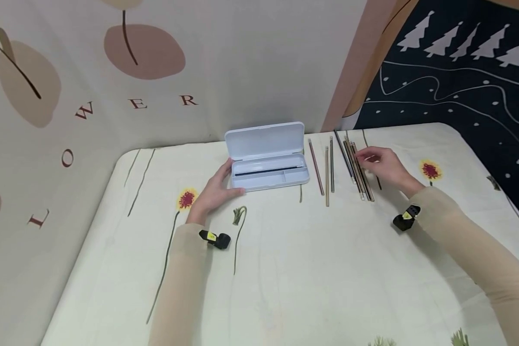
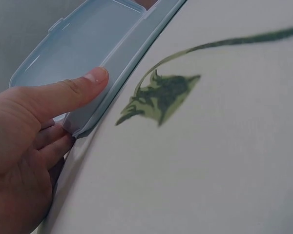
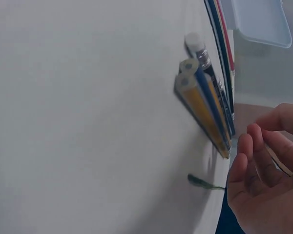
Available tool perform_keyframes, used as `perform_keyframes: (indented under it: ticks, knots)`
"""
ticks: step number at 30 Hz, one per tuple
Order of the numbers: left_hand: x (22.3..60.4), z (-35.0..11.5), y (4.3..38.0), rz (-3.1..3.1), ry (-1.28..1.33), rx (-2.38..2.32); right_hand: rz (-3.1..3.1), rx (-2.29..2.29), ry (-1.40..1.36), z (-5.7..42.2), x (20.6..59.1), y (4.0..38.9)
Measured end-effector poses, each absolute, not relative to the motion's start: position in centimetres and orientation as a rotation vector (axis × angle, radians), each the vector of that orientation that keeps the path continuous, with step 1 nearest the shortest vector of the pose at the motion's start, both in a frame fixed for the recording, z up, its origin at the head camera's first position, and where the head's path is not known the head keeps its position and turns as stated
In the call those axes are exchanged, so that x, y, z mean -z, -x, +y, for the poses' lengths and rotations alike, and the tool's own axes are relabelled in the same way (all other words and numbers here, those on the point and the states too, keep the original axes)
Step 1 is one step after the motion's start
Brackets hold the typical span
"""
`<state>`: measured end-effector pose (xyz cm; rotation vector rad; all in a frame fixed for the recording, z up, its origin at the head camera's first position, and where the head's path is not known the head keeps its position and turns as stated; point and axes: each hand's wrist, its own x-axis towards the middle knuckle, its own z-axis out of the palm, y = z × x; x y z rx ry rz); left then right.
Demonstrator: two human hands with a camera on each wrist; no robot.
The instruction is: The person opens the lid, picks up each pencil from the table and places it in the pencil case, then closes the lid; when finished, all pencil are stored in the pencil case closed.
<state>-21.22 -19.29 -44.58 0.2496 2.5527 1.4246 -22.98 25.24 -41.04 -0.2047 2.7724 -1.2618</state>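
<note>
At left end of case, left fingers grip; beside pencils, right fingers bent, narrowly parted.

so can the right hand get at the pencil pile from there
Looks like yes: the right hand is right beside the pencil pile, and nothing visible stands between them.

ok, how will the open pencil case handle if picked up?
The pencil case is probably light and stiff: its thin, smooth walls keep their shape. Its raised lid may swing, being hinged along the back edge. The dark pencil lying inside will likely slide or roll if the case tilts.
</note>
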Motion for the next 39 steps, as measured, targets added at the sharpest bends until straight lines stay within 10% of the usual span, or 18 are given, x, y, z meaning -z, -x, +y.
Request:
perform_keyframes:
  ticks: [39]
  knots:
    - [44.7, -19.2, 21.1, 2.544, -0.233, -1.432, 2.828, 1.036, 0.017, 24.9, 42.5, 23.2]
